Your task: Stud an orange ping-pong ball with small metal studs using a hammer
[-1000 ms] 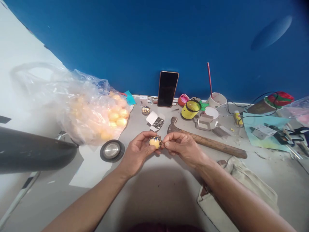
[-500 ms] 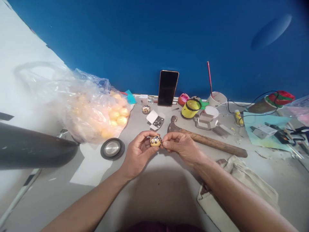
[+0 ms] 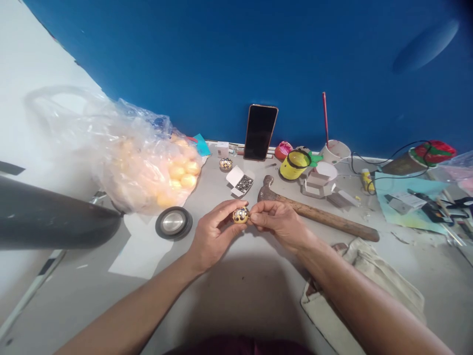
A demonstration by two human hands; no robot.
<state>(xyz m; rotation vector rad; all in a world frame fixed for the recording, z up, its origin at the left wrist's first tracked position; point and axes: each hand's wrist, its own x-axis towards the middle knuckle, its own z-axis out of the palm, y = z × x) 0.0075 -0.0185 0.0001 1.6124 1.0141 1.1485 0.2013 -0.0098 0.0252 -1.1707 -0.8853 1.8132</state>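
Observation:
My left hand point(image 3: 213, 231) grips a small yellow ball point(image 3: 240, 215) studded with shiny round pieces, holding it between thumb and fingers above the grey table point(image 3: 240, 286). My right hand point(image 3: 278, 223) is closed in a pinch against the ball's right side; whether it holds a small piece I cannot make out. Just behind the hands lies a small open white box of metal studs point(image 3: 242, 182). A wooden-handled hammer point(image 3: 318, 215) lies to the right of them.
A clear plastic bag of yellow balls point(image 3: 148, 162) sits at the left, a round metal lid point(image 3: 173, 223) beside it. A phone point(image 3: 260, 132) leans on the blue wall. Paint pots, a cup with a red stick point(image 3: 332, 148), cables and a cloth point(image 3: 369, 281) crowd the right.
The ball has been turned in my fingers, showing more studded surface. Both hands stay together in the same place; the view shifted slightly.

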